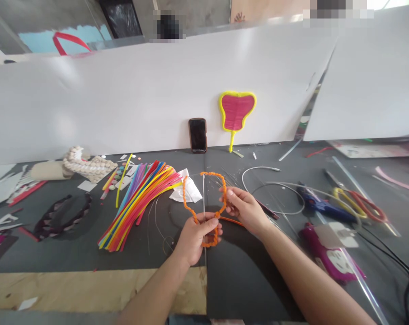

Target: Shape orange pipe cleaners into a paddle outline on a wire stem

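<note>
I hold a knobbly orange loop (225, 184), gapped at the top, two-handed above the dark counter (245, 282).
My left hand (202, 232) pinches its narrowed waist, my right hand (246, 210) its side; counter runs below to the near edge, bundled strips (139, 205) at left.

Both bare forearms reach over the near edge of the worktop (245, 280) and converge toward its middle. The left hand (199, 232) lies nearer that edge, thumb uppermost and pointing toward the right hand (246, 207), fingers curled beneath. The right hand, slightly farther forward, has its thumb and fingers drawn together in a pinch. The fingertips of the two hands lie close together.
</note>
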Demonstrator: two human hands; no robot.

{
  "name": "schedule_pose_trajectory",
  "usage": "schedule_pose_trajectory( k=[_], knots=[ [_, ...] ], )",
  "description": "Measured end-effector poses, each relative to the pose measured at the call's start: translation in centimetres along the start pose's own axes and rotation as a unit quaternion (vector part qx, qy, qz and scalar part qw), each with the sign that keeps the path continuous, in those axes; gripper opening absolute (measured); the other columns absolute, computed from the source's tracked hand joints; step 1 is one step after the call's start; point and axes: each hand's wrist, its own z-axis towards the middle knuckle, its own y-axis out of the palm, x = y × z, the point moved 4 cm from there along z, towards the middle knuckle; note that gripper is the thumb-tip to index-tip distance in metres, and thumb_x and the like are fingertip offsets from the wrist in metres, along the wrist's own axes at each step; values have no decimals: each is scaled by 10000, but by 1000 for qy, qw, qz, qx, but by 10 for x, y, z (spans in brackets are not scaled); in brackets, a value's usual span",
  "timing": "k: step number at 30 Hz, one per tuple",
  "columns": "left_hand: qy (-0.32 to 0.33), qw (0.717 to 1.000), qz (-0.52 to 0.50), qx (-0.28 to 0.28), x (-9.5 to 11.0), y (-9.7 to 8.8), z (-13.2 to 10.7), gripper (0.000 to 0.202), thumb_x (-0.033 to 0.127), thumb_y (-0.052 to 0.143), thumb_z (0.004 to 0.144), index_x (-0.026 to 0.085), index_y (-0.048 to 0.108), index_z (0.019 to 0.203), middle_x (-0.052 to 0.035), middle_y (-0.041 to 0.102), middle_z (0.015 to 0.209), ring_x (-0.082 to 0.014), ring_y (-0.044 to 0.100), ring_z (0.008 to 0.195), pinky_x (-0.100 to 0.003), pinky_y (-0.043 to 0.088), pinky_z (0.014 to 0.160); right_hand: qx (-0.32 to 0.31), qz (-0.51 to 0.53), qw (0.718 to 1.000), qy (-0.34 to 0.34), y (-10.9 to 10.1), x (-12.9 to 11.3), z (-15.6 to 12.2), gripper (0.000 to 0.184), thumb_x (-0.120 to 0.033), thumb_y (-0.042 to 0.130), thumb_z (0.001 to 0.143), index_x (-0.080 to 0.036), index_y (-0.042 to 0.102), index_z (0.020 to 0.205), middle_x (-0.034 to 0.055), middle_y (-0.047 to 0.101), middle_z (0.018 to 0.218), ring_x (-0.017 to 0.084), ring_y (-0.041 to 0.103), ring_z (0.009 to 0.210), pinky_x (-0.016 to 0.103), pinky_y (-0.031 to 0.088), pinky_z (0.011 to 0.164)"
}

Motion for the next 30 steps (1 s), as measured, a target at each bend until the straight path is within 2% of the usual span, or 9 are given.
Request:
schedule_pose_trajectory(
  k=[3, 6, 8, 11, 13, 16, 21, 27, 30],
  knots=[
    [10, 999, -4, -42, 5, 2, -3, 347, 289, 755, 657, 148, 634, 950, -53, 654, 780, -155, 633, 691, -280, 535, 592, -12, 15, 1000, 6, 0, -3, -1, 321, -402, 714, 690, -180, 632, 907, -3, 599, 715, 59, 449, 502, 200, 351, 467],
    [50, 997, -38, -44, 16, -2, -5, 383, 285, 729, 690, 178, 596, 1033, -58, 634, 912, -167, 629, 788, -327, 549, 668, 28, 47, 998, -19, -4, -16, 5, 308, -400, 716, 678, -175, 624, 866, -26, 562, 673, 43, 411, 476, 191, 307, 444],
    [77, 996, -31, -28, 28, -5, -2, 333, 298, 702, 717, 185, 596, 1012, -51, 620, 926, -161, 620, 797, -321, 549, 668, 46, 37, 997, -44, -4, -33, 15, 314, -416, 702, 679, -176, 620, 865, -33, 546, 659, 44, 394, 466, 194, 290, 432],
    [122, 991, 59, -11, 55, -2, 12, 323, 316, 697, 716, 175, 613, 994, -61, 619, 901, -167, 609, 820, -287, 544, 645, 48, -42, 993, -100, 1, -67, 38, 336, -436, 671, 683, -176, 623, 890, -35, 541, 640, 50, 376, 447, 201, 273, 419],
    [143, 982, 125, -19, 78, 9, 29, 309, 313, 702, 705, 169, 616, 965, -57, 611, 865, -169, 608, 799, -267, 533, 607, 81, -108, 980, -149, 2, -93, 58, 337, -449, 636, 692, -171, 626, 883, -33, 542, 622, 53, 374, 431, 205, 279, 413],
    [176, 967, 181, -28, 112, 31, 62, 320, 231, 698, 690, 180, 596, 989, -28, 599, 817, -143, 608, 721, -246, 507, 582, 131, -136, 965, -184, -7, -127, 92, 265, -414, 607, 721, -175, 604, 837, -37, 540, 625, 48, 355, 409, 205, 277, 398],
    [190, 964, 185, -23, 150, 70, 126, 282, 141, 684, 657, 174, 594, 921, -34, 610, 846, -118, 592, 686, -232, 475, 581, 195, -184, 944, -192, -42, -173, 141, 186, -289, 592, 772, -174, 523, 643, -39, 517, 538, 45, 367, 388, 198, 304, 384],
    [207, 960, 187, -7, 166, 102, 191, 218, 122, 680, 651, 174, 593, 844, -21, 606, 781, -111, 564, 637, -218, 448, 543, 227, -242, 935, -123, -83, -200, 181, 146, -202, 580, 832, -143, 548, 702, -1, 569, 593, 77, 507, 467, 236, 474, 491],
    [212, 959, 189, 10, 167, 107, 216, 168, 105, 667, 666, 163, 585, 800, -15, 592, 726, -102, 555, 595, -205, 441, 521, 220, -270, 934, -85, -96, -199, 200, 148, -260, 555, 876, -118, 594, 892, 36, 625, 797, 116, 594, 631, 280, 523, 593]
  ],
)
